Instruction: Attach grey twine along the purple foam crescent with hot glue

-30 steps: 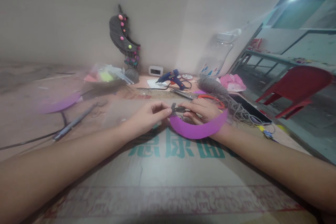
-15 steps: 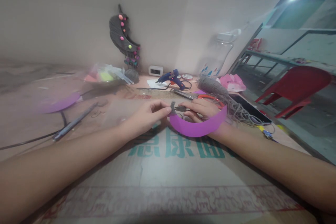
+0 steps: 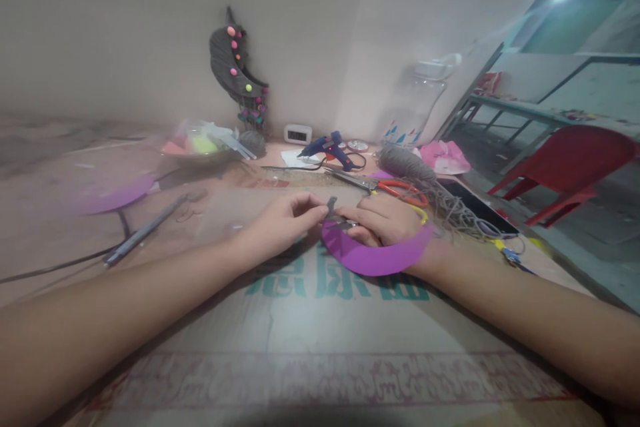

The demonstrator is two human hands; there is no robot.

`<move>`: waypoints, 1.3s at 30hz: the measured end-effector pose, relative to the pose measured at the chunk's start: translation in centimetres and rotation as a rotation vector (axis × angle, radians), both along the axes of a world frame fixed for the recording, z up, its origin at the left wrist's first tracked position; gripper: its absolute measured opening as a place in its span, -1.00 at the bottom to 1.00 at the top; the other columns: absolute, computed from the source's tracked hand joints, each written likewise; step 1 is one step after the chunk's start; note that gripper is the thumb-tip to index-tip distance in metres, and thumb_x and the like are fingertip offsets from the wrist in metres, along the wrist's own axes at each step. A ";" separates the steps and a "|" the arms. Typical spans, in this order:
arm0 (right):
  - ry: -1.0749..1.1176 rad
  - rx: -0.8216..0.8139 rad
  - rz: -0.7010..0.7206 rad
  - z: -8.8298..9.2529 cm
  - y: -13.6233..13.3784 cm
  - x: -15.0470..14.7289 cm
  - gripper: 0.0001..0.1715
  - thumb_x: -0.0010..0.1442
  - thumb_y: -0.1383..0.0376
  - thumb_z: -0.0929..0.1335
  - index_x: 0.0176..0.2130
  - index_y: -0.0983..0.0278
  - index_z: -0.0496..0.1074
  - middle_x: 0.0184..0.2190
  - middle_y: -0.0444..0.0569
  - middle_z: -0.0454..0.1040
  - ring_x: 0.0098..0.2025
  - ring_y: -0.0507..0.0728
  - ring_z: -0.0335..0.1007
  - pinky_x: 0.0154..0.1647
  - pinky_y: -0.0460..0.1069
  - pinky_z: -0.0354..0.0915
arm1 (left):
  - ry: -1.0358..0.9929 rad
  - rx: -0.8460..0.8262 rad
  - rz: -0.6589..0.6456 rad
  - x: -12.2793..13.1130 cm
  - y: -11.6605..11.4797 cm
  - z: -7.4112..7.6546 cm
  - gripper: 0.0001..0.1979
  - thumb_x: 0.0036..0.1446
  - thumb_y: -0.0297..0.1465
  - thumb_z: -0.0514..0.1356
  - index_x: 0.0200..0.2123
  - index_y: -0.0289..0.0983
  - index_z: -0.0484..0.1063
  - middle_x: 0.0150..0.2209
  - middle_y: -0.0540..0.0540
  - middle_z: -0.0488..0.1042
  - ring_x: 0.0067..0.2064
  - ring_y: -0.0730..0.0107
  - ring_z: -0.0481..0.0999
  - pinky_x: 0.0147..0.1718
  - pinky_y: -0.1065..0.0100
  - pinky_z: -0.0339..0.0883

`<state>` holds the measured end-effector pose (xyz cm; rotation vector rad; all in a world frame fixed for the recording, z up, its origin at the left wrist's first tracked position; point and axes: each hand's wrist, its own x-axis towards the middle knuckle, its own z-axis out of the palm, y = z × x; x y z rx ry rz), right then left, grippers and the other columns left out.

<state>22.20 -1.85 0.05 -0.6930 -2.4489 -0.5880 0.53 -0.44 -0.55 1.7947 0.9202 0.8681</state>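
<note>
A purple crescent-shaped paper piece lies tilted over the cardboard sheet, and my right hand is closed on its upper edge. My left hand pinches the grey yarn end right at the crescent's left tip. The fingertips of both hands nearly touch there. Grey yarn trails from the spool at the back right toward my right wrist.
Orange-handled scissors lie just behind my right hand. A blue glue gun, a small clock, a pink bag and a yarn-wrapped moon decoration stand at the wall. A purple disc and cable lie left; a red chair stands right.
The purple crescent has tipped down flatter toward the cardboard, and my right hand has lowered with it. My left hand has stayed pinched at the same spot.
</note>
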 end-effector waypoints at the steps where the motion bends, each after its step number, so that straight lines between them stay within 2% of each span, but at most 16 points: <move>1: -0.014 0.014 0.007 0.0 0.0 -0.1 -0.52 0.37 0.16 0.13 -0.15 0.37 0.49 -0.52 -0.02 0.44 -0.47 0.07 0.29 -0.43 -0.01 0.17 | 0.004 0.009 -0.003 0.0 0.0 0.0 -0.77 0.16 -0.23 0.13 -0.38 -0.29 0.40 -0.44 0.01 0.39 -0.41 0.46 0.33 -0.39 0.42 0.19; 16: 0.018 -0.014 -0.012 -0.4 0.2 -0.1 -0.56 0.36 0.20 0.14 -0.17 0.38 0.49 -0.52 -0.02 0.43 -0.47 0.07 0.29 -0.43 -0.01 0.15 | -0.027 -0.028 -0.012 0.1 -0.1 0.3 -0.79 0.16 -0.26 0.13 -0.40 -0.29 0.39 -0.45 0.01 0.38 -0.40 0.46 0.34 -0.38 0.42 0.22; 18: 0.017 -0.019 -0.021 -0.3 0.1 -0.1 -0.57 0.35 0.19 0.16 -0.16 0.38 0.49 -0.51 -0.01 0.44 -0.47 0.07 0.29 -0.43 -0.01 0.15 | -0.053 -0.031 -0.031 0.1 0.1 0.1 -0.78 0.17 -0.25 0.13 -0.32 -0.30 0.43 -0.38 -0.02 0.43 -0.35 0.45 0.38 -0.33 0.41 0.25; 20: 0.032 -0.044 -0.043 -0.2 0.0 -0.1 -0.59 0.34 0.19 0.18 -0.15 0.37 0.50 -0.48 0.00 0.46 -0.44 0.09 0.31 -0.41 -0.01 0.16 | -0.128 -0.036 -0.028 0.1 0.3 -0.2 -0.74 0.16 -0.27 0.16 -0.13 -0.28 0.41 -0.30 -0.04 0.46 -0.30 0.44 0.42 -0.29 0.41 0.28; 22: 0.053 -0.082 -0.073 -0.2 -0.1 0.0 -0.62 0.34 0.21 0.19 -0.14 0.35 0.49 -0.43 0.01 0.47 -0.40 0.10 0.32 -0.38 -0.01 0.18 | -0.204 -0.054 -0.003 0.1 0.4 -0.4 -0.64 0.15 -0.29 0.18 0.00 -0.27 0.31 -0.29 -0.04 0.47 -0.30 0.44 0.44 -0.30 0.42 0.31; 25: 0.085 -0.133 -0.098 -0.3 -0.1 0.2 -0.65 0.33 0.21 0.20 -0.11 0.33 0.47 -0.40 0.01 0.49 -0.36 0.10 0.33 -0.34 0.00 0.20 | -0.283 -0.083 0.006 0.1 0.5 -0.6 -0.59 0.17 -0.32 0.17 0.06 -0.26 0.21 -0.29 -0.04 0.48 -0.29 0.44 0.46 -0.29 0.42 0.33; 29: 0.132 -0.124 -0.072 -0.5 0.1 0.2 -0.67 0.32 0.20 0.22 -0.11 0.32 0.47 -0.38 0.00 0.51 -0.35 0.10 0.35 -0.33 -0.01 0.23 | -0.245 -0.080 0.014 0.0 0.5 -0.8 -0.45 0.22 -0.33 0.11 0.24 -0.21 0.03 -0.29 -0.04 0.48 -0.28 0.45 0.46 -0.24 0.39 0.32; 31: 0.150 -0.110 -0.068 -0.5 0.2 0.2 -0.66 0.32 0.20 0.23 -0.13 0.34 0.48 -0.40 0.00 0.51 -0.36 0.10 0.35 -0.33 -0.01 0.24 | -0.189 -0.022 0.026 0.0 0.4 -0.8 -0.44 0.23 -0.34 0.09 0.26 -0.19 0.01 -0.25 -0.07 0.48 -0.26 0.42 0.46 -0.21 0.36 0.33; 33: 0.150 -0.130 -0.075 -0.5 0.2 0.2 -0.65 0.32 0.20 0.22 -0.12 0.36 0.48 -0.38 0.01 0.51 -0.35 0.10 0.36 -0.32 -0.01 0.24 | -0.131 0.124 0.061 -0.1 0.4 -0.8 -0.53 0.21 -0.36 0.11 0.18 -0.19 0.18 -0.07 -0.14 0.44 -0.10 0.34 0.45 -0.09 0.28 0.33; 35: 0.133 -0.167 -0.095 -0.4 0.0 0.2 -0.64 0.33 0.20 0.21 -0.09 0.35 0.47 -0.35 0.02 0.51 -0.32 0.11 0.36 -0.30 0.00 0.24 | -0.030 0.296 0.122 -0.2 0.3 -0.6 -0.68 0.18 -0.37 0.14 0.02 -0.20 0.37 0.08 -0.17 0.34 0.11 0.25 0.34 0.07 0.20 0.24; 37: 0.109 -0.189 -0.124 -0.3 -0.1 0.2 -0.63 0.33 0.20 0.20 -0.08 0.34 0.47 -0.34 0.03 0.50 -0.30 0.12 0.35 -0.29 0.00 0.23 | 0.079 0.417 0.160 -0.4 0.1 -0.3 -0.79 0.18 -0.37 0.15 -0.12 -0.20 0.47 0.13 -0.14 0.29 0.21 0.22 0.23 0.17 0.14 0.13; 39: 0.093 -0.191 -0.142 -0.2 -0.1 0.3 -0.62 0.33 0.20 0.20 -0.07 0.35 0.47 -0.34 0.04 0.48 -0.30 0.13 0.34 -0.28 0.01 0.22 | 0.136 0.484 0.160 -0.5 0.1 -0.2 -0.81 0.19 -0.37 0.14 -0.15 -0.18 0.51 0.13 -0.12 0.29 0.22 0.24 0.23 0.21 0.13 0.08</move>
